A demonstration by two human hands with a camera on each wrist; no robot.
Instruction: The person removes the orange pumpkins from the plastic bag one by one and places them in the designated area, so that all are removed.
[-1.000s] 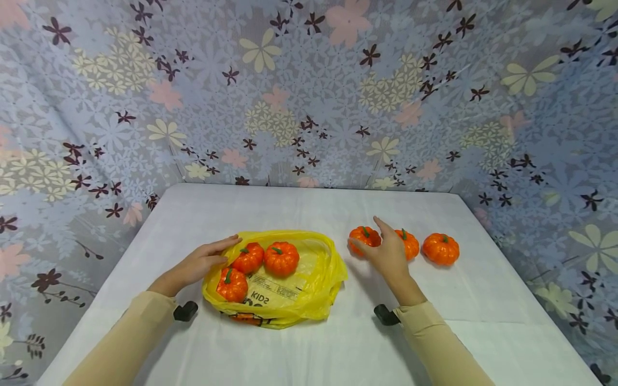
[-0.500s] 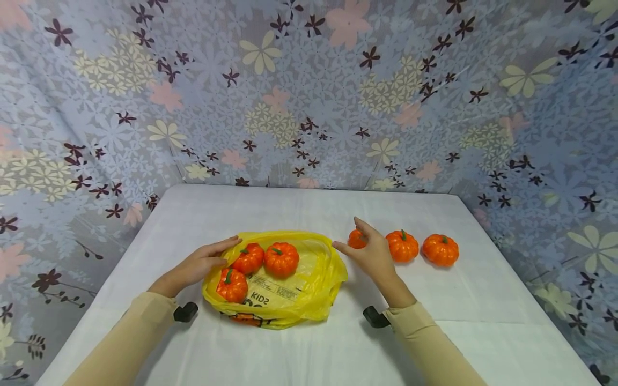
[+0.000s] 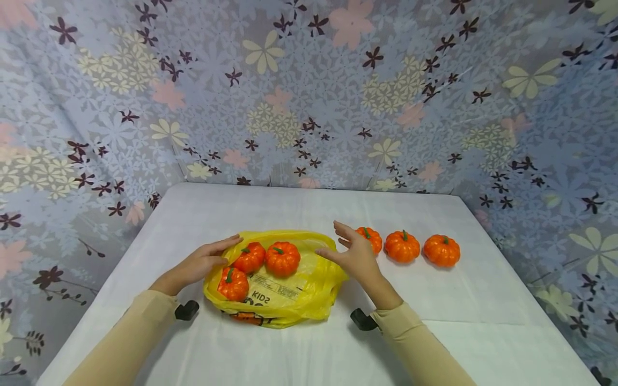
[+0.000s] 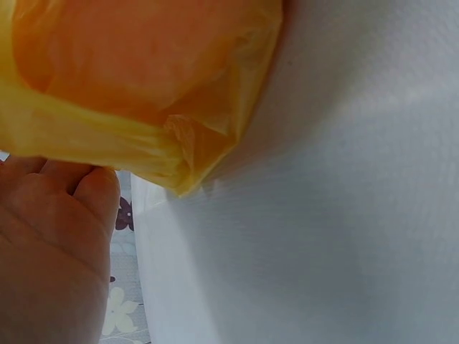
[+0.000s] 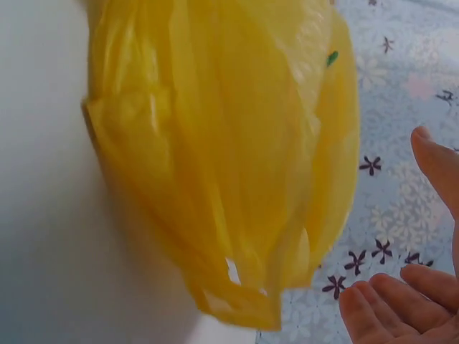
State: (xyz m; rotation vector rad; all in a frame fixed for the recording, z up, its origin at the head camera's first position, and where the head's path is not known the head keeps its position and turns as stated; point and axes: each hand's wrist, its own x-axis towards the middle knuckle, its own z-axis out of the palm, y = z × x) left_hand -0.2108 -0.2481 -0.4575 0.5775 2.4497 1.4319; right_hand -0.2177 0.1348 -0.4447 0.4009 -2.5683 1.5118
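Observation:
A yellow plastic bag (image 3: 309, 300) lies with its mouth spread upward and printed lettering showing inside. Three small orange pumpkins sit in its left part: one pumpkin (image 3: 282, 259) at the middle, another (image 3: 250, 258) by the left rim, a third (image 3: 233, 284) in front. My left hand (image 3: 193, 265) rests against the bag's left rim with fairly straight fingers; in the left wrist view the yellow plastic (image 4: 93, 136) hides its fingertips. My right hand (image 3: 354, 257) is over the bag's right rim, thumb and fingers spread apart, nothing between them.
To the right stand three more orange pumpkins in a row: a pumpkin (image 3: 370, 241) partly behind my right hand, a middle one (image 3: 402, 246) and a far right one (image 3: 441, 250). A white cloth (image 3: 483, 289) covers the table. Flowered fabric (image 3: 309, 107) hangs behind.
My right hand has moved left from the row of pumpkins to the bag's right rim, uncovering the middle pumpkin. The left hand and the bag look unchanged.

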